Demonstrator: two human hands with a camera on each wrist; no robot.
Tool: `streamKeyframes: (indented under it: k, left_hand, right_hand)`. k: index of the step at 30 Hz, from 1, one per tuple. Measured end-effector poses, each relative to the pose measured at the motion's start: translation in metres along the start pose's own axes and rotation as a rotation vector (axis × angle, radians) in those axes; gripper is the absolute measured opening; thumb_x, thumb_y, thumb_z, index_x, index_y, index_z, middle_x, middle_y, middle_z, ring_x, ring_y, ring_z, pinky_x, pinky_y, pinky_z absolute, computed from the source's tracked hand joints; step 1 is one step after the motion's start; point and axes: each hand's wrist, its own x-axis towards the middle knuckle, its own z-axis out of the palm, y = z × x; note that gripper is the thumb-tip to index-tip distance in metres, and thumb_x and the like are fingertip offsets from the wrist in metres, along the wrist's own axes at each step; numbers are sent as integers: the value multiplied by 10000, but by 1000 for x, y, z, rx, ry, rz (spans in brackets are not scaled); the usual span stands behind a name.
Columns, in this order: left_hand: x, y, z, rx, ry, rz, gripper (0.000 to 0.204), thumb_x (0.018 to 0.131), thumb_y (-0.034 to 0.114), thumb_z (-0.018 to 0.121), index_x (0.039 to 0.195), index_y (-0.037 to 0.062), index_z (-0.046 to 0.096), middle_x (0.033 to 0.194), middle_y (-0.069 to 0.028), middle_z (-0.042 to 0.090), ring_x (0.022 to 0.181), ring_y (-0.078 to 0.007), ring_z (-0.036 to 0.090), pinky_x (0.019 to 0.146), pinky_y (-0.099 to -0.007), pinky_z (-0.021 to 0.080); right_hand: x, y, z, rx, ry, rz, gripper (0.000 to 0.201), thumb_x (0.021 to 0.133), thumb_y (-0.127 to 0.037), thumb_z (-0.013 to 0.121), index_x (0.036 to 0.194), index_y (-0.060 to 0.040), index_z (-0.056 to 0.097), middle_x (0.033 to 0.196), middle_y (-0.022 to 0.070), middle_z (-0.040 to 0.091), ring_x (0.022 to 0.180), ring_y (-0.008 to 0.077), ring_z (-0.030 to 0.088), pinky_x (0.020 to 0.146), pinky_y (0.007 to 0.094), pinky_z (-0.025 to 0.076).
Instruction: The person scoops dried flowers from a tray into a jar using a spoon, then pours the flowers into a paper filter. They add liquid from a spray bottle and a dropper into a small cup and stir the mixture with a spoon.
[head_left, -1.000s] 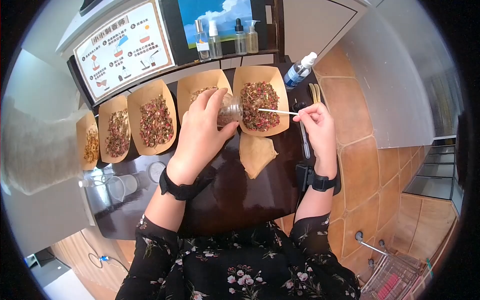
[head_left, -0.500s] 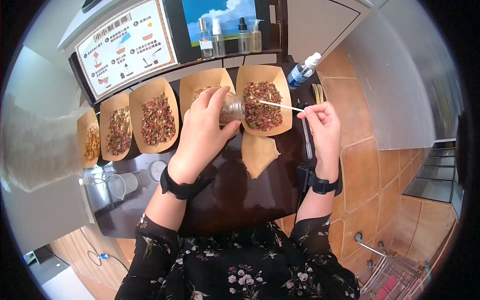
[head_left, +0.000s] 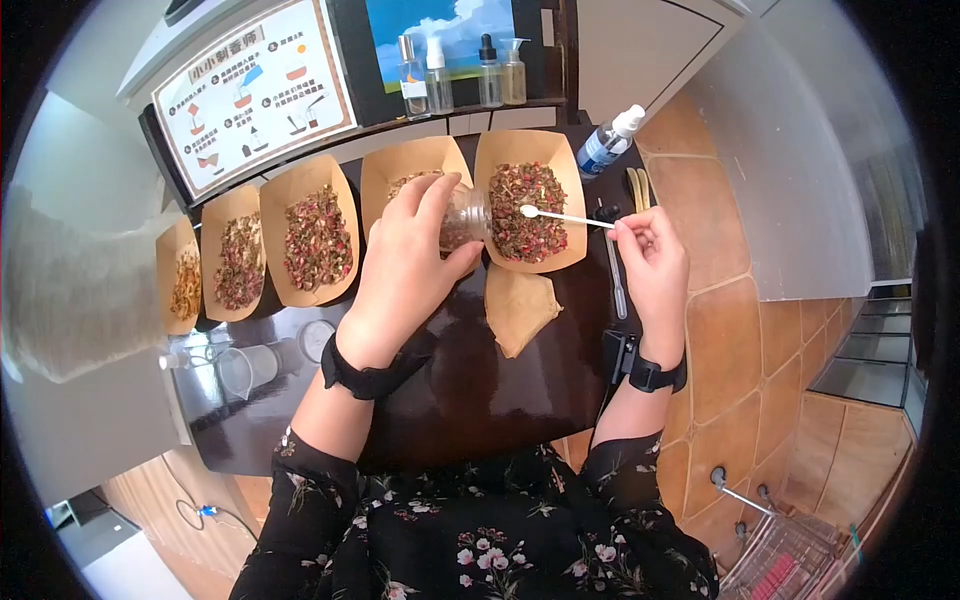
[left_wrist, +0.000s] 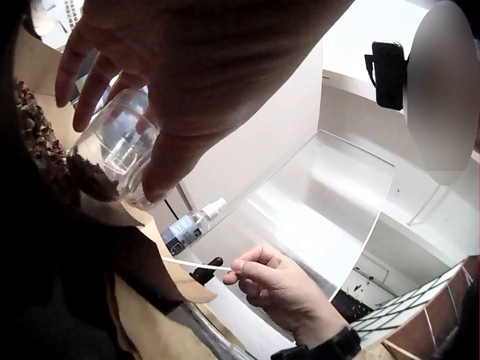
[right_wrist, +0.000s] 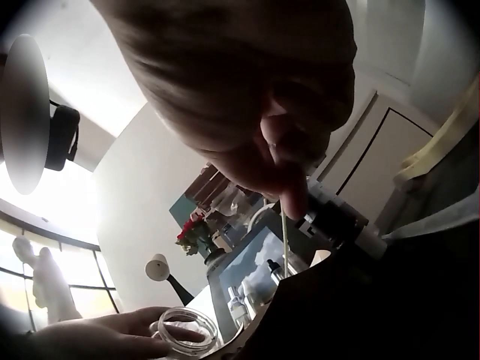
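My left hand [head_left: 410, 235] grips a clear jar [head_left: 461, 218] tipped on its side, mouth toward the rightmost paper tray [head_left: 487, 150]. Dried bits lie inside the jar in the left wrist view, and its round rim [right_wrist: 187, 330] shows in the right wrist view. Between thumb and fingers, my right hand [head_left: 655, 250] pinches the handle end of a small white spoon [head_left: 570, 217]. The spoon's bowl [head_left: 528, 211] is over the dried red and brown petals [head_left: 530, 235] of that tray, to the right of the jar mouth.
Left of it stand several more paper trays [head_left: 268, 215] of dried flowers. A folded tan cloth pouch [head_left: 522, 308] lies in front. A spray bottle [head_left: 607, 143] and a plastic dropper [head_left: 617, 285] are at the right, a clear cup [head_left: 250, 370] and round lid [head_left: 316, 342] at the left.
My right hand has shifted a little to the right with the spoon, whose bowl has turned from edge-on to showing its white face. The left hand and jar hold nearly still.
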Motion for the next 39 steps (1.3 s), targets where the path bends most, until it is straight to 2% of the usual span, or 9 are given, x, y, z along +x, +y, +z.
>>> streamKeyframes:
  k: [2, 7, 13, 20, 24, 26, 28, 33, 39]
  left_hand:
    - [0, 2, 0, 8, -4, -12, 645, 729, 135, 784, 1309, 58, 512, 1258, -154, 557, 1124, -354, 568, 919, -447, 475]
    - [-1, 1, 0, 3, -25, -17, 660, 741, 148, 785, 1329, 49, 503, 1281, -190, 548, 1155, -391, 555, 966, -433, 477]
    - [-1, 1, 0, 12, -7, -1, 661, 739, 152, 787, 1328, 49, 506, 1281, -187, 549, 1160, -389, 552, 966, -432, 477]
    - [0, 2, -2, -10, -28, -34, 658, 741, 150, 784, 1329, 46, 507, 1289, -182, 547, 1168, -385, 549, 972, -430, 474]
    - [-2, 0, 0, 15, -7, -2, 658, 743, 151, 782, 1332, 47, 505, 1293, -181, 547, 1171, -381, 549, 974, -428, 474]
    - [-1, 0, 1, 7, -15, -5, 662, 743, 153, 784, 1334, 48, 503, 1295, -182, 547, 1174, -381, 548, 978, -428, 472]
    - [-1, 2, -2, 2, -27, -21, 665, 742, 152, 785, 1335, 49, 502, 1295, -184, 546, 1175, -383, 547, 981, -429, 471]
    - [-1, 1, -1, 3, -27, -30, 669, 740, 148, 787, 1337, 49, 500, 1292, -191, 546, 1175, -388, 546, 984, -430, 469]
    - [-2, -1, 3, 28, 0, 5, 654, 728, 142, 789, 1314, 65, 509, 1262, -165, 555, 1132, -354, 566, 921, -447, 481]
  right_hand:
    - [0, 1, -3, -47, -25, 34, 60, 919, -27, 630, 879, -5, 591, 776, 30, 670, 654, 59, 566, 599, 226, 441]
    - [2, 4, 1, 177, -162, 203, 58, 914, -14, 624, 875, -13, 580, 784, 36, 671, 732, 75, 618, 668, 222, 453]
    - [5, 7, -4, 215, -130, 337, 53, 928, -30, 619, 893, -26, 580, 822, 56, 677, 764, 91, 639, 704, 225, 467]
    - [4, -1, -4, 282, -50, 249, 55, 940, -46, 625, 930, -26, 575, 868, 72, 689, 772, 88, 639, 742, 227, 472]
    - [-6, -15, 17, 245, -111, -18, 42, 935, -4, 621, 944, -10, 580, 870, 52, 690, 774, 77, 636, 685, 212, 477]
    - [-9, -20, 17, 256, -170, -18, 35, 935, 0, 620, 952, -5, 590, 873, 43, 694, 774, 66, 635, 656, 204, 478]
    - [-9, -19, 13, 156, -86, -59, 25, 936, -1, 619, 949, -1, 597, 867, 44, 696, 781, 66, 640, 667, 203, 485]
    - [1, 0, 4, 87, 19, -6, 29, 927, -16, 624, 923, 2, 601, 814, 31, 680, 698, 54, 580, 637, 222, 463]
    - [0, 1, 6, 97, -127, 127, 36, 924, -16, 617, 902, -3, 591, 815, 30, 672, 710, 64, 588, 660, 220, 458]
